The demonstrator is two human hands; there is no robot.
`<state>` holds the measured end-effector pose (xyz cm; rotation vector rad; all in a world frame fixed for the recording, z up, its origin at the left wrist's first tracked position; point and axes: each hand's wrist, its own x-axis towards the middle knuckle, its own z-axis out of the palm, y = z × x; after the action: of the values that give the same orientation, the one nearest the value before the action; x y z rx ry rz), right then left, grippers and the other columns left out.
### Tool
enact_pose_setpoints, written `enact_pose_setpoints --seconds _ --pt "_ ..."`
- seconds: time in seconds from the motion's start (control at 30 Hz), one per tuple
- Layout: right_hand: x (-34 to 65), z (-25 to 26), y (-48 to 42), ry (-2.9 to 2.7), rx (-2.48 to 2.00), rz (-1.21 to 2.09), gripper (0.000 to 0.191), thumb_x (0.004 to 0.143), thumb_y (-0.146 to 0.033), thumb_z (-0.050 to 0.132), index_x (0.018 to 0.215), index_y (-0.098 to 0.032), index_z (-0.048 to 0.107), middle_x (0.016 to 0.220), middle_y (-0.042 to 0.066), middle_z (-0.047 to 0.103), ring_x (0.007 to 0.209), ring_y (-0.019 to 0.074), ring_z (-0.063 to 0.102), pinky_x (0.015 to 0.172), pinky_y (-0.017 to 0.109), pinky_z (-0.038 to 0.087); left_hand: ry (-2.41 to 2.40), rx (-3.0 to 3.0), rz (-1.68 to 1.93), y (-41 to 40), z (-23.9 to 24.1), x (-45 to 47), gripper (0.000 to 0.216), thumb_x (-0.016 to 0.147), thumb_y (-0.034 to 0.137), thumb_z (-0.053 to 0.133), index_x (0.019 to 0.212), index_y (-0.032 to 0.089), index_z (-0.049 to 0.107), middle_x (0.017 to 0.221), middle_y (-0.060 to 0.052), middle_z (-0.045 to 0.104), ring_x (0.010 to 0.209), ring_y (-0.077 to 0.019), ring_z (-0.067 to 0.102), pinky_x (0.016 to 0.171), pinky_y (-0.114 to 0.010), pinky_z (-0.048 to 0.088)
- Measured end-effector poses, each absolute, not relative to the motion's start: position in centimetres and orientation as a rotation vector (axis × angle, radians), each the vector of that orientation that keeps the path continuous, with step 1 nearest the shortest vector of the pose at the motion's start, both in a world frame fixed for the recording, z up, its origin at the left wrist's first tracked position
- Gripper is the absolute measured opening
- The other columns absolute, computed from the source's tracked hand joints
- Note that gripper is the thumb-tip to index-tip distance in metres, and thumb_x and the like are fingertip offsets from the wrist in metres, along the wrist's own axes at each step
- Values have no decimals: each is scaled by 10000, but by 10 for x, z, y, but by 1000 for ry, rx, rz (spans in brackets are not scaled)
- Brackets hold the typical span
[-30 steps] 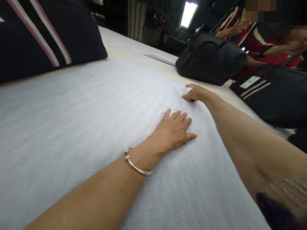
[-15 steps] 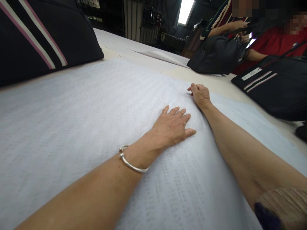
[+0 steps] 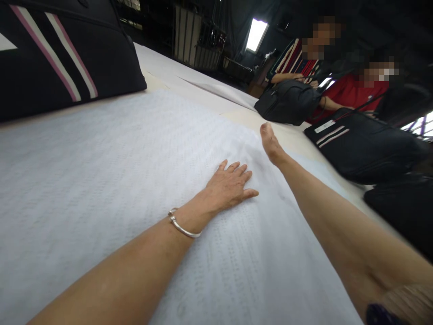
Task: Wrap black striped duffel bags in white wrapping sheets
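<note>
A thin white sheet (image 3: 111,180) with rows of faint marks covers much of the table. My left hand (image 3: 232,185), a silver bangle on its wrist, lies palm down on it with fingers spread. Farther off, at the sheet's right edge, my right hand (image 3: 270,142) is seen edge-on. Its fingers are closed and partly hidden, and the sheet's edge rises in creases toward it. A pale bluish layer (image 3: 309,169) shows just past the right forearm.
A black bag (image 3: 111,49) with pink, white and black stripes stands at the left. More black bags (image 3: 358,149) line the right side. Two people work there, one in a red shirt (image 3: 348,92), another with a dark bag (image 3: 287,101). White paper (image 3: 203,85) lies at the back.
My right hand has turned edge-on and pulled the sheet's edge up and slightly left. My left hand stays flat, a little farther left in view. The view has shifted, showing more on the right.
</note>
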<state>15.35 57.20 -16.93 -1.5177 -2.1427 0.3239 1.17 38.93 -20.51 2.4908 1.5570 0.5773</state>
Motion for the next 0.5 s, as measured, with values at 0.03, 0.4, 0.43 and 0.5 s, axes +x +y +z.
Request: enact_pose_setpoints --seconds 0.03,0.4,0.43,0.5 --pt "150 -169 559 -2221 -1503 361 792 965 -666 108 1553 -136 124 1626 147 78 1501 263 8 1191 542 28 1556 2487 599 389 -206 12 642 985 603 311 1451 167 383 1538 -108 368 1441 -284 260 1187 -550 131" --pt "145 -115 462 -2090 -1550 479 870 932 -680 -62 1565 -106 98 1627 95 92 1499 182 48 1215 371 134 1508 2152 665 406 -183 -3 678 947 606 322 1444 148 383 1571 -149 279 1445 -269 284 1191 -501 201" --pt "152 -107 434 -2101 -1534 500 875 937 -685 -32 1560 -92 130 1623 106 107 1497 187 80 1216 375 143 1533 2094 715 405 -176 -8 687 943 607 313 1435 134 393 1567 -159 283 1439 -275 295 1181 -488 240" --pt "173 -94 369 -2203 -1414 616 816 958 -695 134 1549 -141 230 1620 75 127 1497 197 86 1225 413 120 1588 2036 862 390 -168 -20 672 942 609 296 1407 144 435 1559 -147 311 1429 -282 315 1166 -476 285"
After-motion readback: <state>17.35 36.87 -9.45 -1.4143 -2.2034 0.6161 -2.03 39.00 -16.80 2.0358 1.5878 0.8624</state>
